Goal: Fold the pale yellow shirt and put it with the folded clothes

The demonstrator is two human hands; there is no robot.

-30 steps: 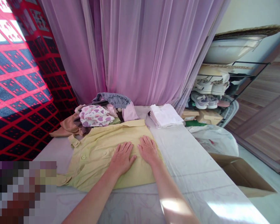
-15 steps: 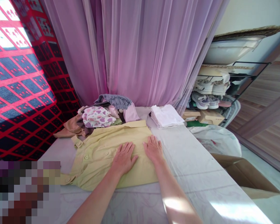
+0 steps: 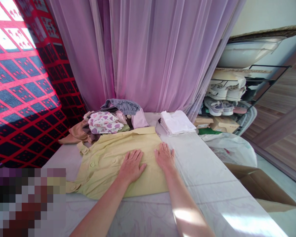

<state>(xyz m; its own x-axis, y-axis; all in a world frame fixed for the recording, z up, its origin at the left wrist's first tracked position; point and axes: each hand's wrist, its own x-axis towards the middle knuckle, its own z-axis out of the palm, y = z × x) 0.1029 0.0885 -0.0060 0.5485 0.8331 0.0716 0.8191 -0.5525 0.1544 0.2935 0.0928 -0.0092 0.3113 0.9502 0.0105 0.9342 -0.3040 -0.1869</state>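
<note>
A pale yellow buttoned garment [image 3: 101, 174] lies spread out on the bed-like surface, with a row of buttons along its middle and buttoned tabs at its left end. My left hand [image 3: 132, 165] rests palm down on the cloth, fingers stretched, just right of a button. Across the garment's right edge lies my right hand [image 3: 165, 156], also flat with its fingers apart. Neither hand grips anything. Beyond the garment is a loose heap of clothes, among them a heart-print piece [image 3: 105, 122] and a grey-blue ruffled piece [image 3: 128, 107].
A folded white stack [image 3: 177, 122] sits at the back right of the pale covered surface [image 3: 199, 171]. Purple curtains [image 3: 143, 59] hang behind. To the right are a rack with shoes [image 3: 217, 107], a plastic bag [image 3: 234, 146] and an open cardboard box [image 3: 263, 184].
My right hand has shifted slightly right over the garment's edge. My left hand stays about where it was on the cloth. The view has moved a little.
</note>
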